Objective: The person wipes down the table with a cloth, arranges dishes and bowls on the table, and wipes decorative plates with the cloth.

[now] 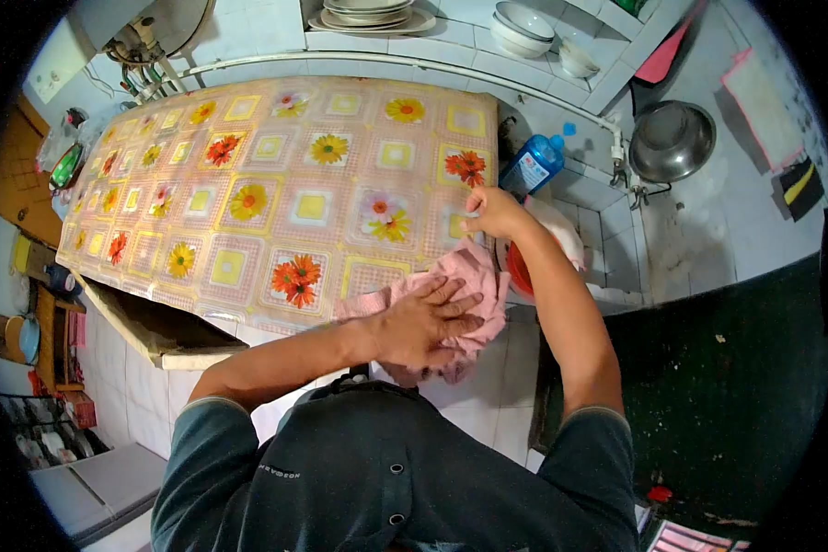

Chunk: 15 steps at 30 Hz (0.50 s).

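A flowered plastic tablecloth (313,207) with yellow and orange flowers covers the table. At its near right corner lies a crumpled pink cloth (483,276), part of it hanging over the edge. My left hand (423,322) presses flat on this cloth, fingers spread and pointing right. My right hand (495,213) is just beyond the cloth, at the table's right edge, with thumb and index finger bent towards each other at the tablecloth. Whether anything is between those fingertips is too small to tell.
Right of the table stand a blue bottle (534,166) and a red basin (519,270), partly hidden by my right arm. A metal bowl (672,141) hangs by the taps (621,173). Plates (368,17) and white bowls (523,29) sit on the back shelf.
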Motion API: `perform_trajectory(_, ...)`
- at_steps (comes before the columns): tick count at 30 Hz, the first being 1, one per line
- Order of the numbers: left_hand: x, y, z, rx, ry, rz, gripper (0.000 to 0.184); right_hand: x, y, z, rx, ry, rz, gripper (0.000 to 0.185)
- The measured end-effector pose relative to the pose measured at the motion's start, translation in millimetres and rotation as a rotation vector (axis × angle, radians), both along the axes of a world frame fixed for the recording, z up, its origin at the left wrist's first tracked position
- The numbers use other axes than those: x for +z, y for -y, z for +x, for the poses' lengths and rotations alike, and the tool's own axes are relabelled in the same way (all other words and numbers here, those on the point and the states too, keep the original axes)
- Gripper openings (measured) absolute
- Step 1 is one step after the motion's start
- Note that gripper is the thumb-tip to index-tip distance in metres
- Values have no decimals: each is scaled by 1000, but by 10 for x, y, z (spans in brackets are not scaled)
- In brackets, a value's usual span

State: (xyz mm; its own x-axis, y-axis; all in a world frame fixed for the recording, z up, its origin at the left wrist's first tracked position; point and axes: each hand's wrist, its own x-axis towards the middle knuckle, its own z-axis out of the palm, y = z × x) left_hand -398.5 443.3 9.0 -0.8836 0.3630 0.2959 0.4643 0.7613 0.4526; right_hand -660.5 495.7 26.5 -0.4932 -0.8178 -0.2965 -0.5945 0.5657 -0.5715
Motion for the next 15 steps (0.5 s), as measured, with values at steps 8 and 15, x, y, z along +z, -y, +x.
perform_trajectory(8, -210, 250, -51, 84, -75, -79, 54, -129, -44, -46, -27, 31, -66, 30)
perform_trajectory(15, -69, 578, -85, 248, -29, -75, 60, -43, -46, 59, -100, 10, -4, 25)
